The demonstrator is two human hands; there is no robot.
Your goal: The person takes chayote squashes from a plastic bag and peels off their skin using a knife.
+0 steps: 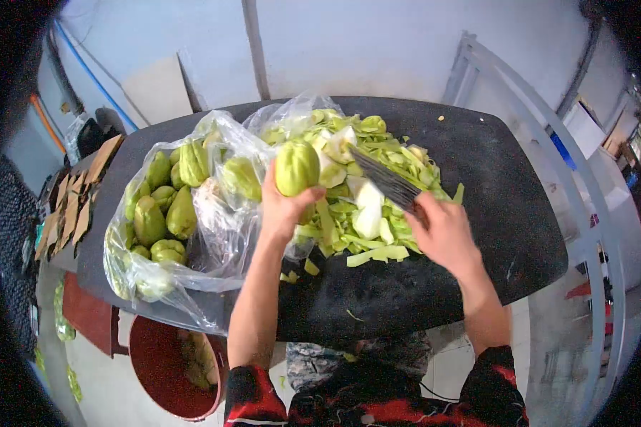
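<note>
My left hand holds a green chayote upright above the table, its thumb across the lower side. In my right hand is a knife with a dark, streaked blade pointing up and left, its tip apart from the chayote. Below and between the hands lies a pile of green peelings, with pale peeled pieces among them. Left of my left hand, a clear plastic bag holds several whole chayotes.
A dark table bears everything. Below its front left edge stands a red bucket with pale pieces inside. Cardboard pieces lie at the left. A grey metal rail runs along the right, and a pale wall is behind.
</note>
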